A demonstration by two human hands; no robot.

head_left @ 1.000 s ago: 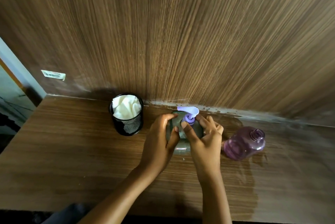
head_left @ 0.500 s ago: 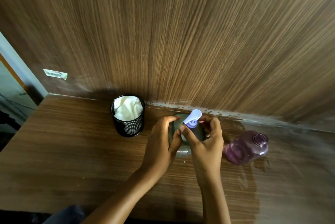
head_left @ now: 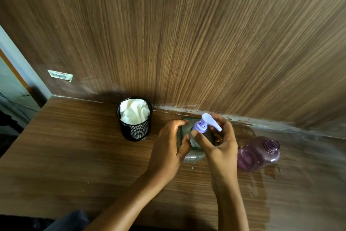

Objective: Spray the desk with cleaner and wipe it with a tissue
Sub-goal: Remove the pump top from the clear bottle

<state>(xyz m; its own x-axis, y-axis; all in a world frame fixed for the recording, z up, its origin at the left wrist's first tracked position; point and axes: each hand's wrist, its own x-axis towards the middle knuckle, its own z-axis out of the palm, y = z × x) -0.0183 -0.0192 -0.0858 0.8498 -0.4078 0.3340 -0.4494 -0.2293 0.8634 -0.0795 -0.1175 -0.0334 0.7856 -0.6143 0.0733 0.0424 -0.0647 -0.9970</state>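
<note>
Head view, left to right: a white label sticker point(head_left: 60, 75) sits on the wood-grain back panel point(head_left: 187, 34) at far left, above the bench point(head_left: 74, 156). A black mesh cup point(head_left: 135, 126) stands upright on the bench near the back panel, stuffed with crumpled white tissue point(head_left: 133, 111). Just right of it, apart from it, the left hand point(head_left: 167, 151) wraps the left side of the cleaner bottle point(head_left: 194, 142), a clear dark-tinted bottle standing at bench centre close to the back edge; left-hand fingers point(head_left: 177, 123) curl over the bottle's top left shoulder and the thumb presses its front, so a closed grasp on the bottle. A lilac pump head point(head_left: 205, 123) tops the bottle, nozzle pointing right and toward the camera. The right hand point(head_left: 220, 148) is at the pump: the thumb rests against the pump collar, the other right-hand fingers point(head_left: 222, 124) bend round behind the nozzle, gripping the pump. A small label shows low on the bottle front, text unreadable. Right of the hands, a purple translucent bottle point(head_left: 259, 153) stands on the bench with no cap, mouth open, near the right hand but not touching. Wet streaks point(head_left: 262, 184) darken the bench under and in front of it; whitish spatter marks run along the seam between bench and back panel.
</note>
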